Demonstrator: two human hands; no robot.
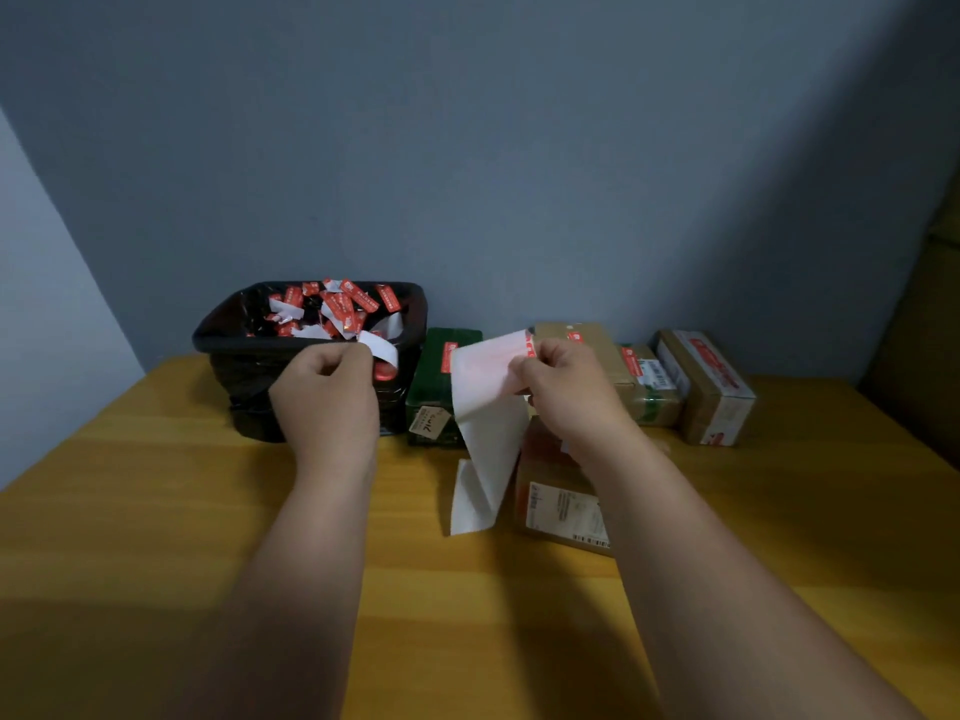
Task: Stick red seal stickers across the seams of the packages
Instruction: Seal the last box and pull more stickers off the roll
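Note:
My right hand (563,389) pinches the top of a long white backing strip of stickers (488,407), whose lower end folds onto the table; a red seal sticker (530,348) shows at my fingertips. My left hand (327,397) pinches a small white and red paper piece (383,353) just in front of the black bin (311,350). A brown package (561,504) with a white label lies under my right forearm. A green package (441,392) and three brown packages (711,381) with red seals stand in a row at the back.
The black bin, lined with a bag, holds several red stickers and white scraps. A grey wall rises right behind the bin and packages. The yellow wooden table (156,511) stretches toward me.

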